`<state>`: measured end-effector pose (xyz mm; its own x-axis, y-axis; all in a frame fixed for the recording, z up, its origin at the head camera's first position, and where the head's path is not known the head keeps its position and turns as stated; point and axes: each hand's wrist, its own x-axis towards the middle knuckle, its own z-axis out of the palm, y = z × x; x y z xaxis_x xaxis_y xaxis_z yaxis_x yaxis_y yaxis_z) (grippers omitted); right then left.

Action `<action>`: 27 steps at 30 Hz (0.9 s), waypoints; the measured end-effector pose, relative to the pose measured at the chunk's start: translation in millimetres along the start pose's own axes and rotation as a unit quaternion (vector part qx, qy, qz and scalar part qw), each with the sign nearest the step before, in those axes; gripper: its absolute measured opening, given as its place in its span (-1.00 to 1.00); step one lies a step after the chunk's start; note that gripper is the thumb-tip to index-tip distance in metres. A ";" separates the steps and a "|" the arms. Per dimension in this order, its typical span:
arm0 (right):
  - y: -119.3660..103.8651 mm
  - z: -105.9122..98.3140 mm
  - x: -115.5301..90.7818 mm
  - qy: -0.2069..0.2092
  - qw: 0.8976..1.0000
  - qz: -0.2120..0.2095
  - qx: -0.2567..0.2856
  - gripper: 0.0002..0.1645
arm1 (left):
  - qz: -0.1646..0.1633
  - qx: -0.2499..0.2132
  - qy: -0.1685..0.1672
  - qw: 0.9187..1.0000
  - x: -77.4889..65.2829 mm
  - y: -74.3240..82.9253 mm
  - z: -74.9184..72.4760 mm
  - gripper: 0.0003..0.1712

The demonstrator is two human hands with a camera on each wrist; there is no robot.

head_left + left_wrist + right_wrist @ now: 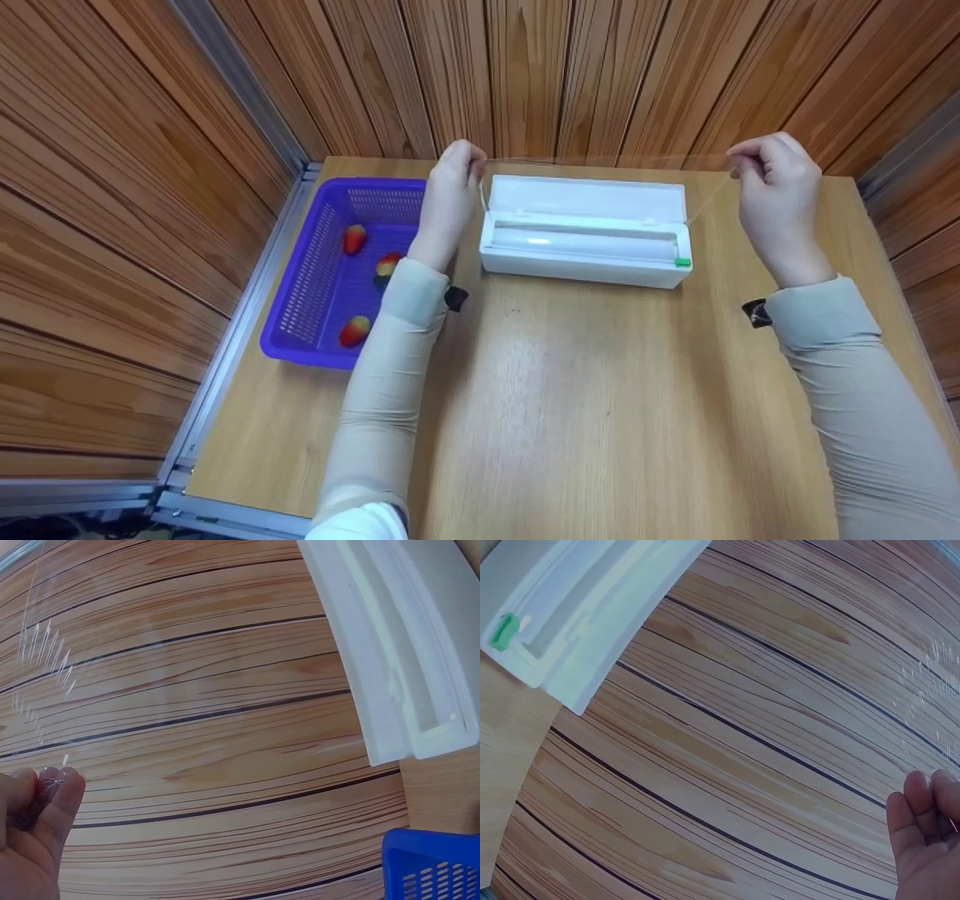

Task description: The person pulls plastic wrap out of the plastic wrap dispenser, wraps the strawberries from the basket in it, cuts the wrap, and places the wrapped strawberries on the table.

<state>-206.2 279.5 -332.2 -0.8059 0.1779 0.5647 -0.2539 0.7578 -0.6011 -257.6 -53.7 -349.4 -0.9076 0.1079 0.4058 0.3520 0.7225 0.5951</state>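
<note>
Wooden counter: white dispenser, lid raised, apparently to free clear film; left hand and right hand, well apart, pinch its edge, presumably keeping it taut.

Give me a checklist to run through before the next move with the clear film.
1. Left grip pinching the clear film: ok.
2. Right grip pinching the clear film: ok.
3. Lid of the white box open: ok.
4. Clear film free of the white box: not ok, its edges run down to the box.
5. Fruit inside the purple basket: ok.
</note>
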 end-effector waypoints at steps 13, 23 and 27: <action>-23.0 -15.5 -9.0 0.023 0.999 -0.014 0.043 -0.75 | 0.021 -0.039 0.020 0.999 -12.3 8.1 -16.7 -0.85; -35.9 -30.0 -26.3 0.000 0.986 0.020 0.166 -0.80 | 0.049 -0.068 0.043 0.996 -27.5 14.3 -25.5 -0.86; -32.6 -34.7 -35.4 -0.015 0.978 0.034 0.207 -0.82 | 0.052 -0.106 0.034 0.992 -35.4 15.9 -27.9 -0.85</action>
<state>-150.9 270.3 -312.9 -0.8420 0.1951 0.5029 -0.3898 0.4244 -0.8173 -213.5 -65.1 -335.0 -0.8489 0.1234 0.5139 0.4900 0.5484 0.6777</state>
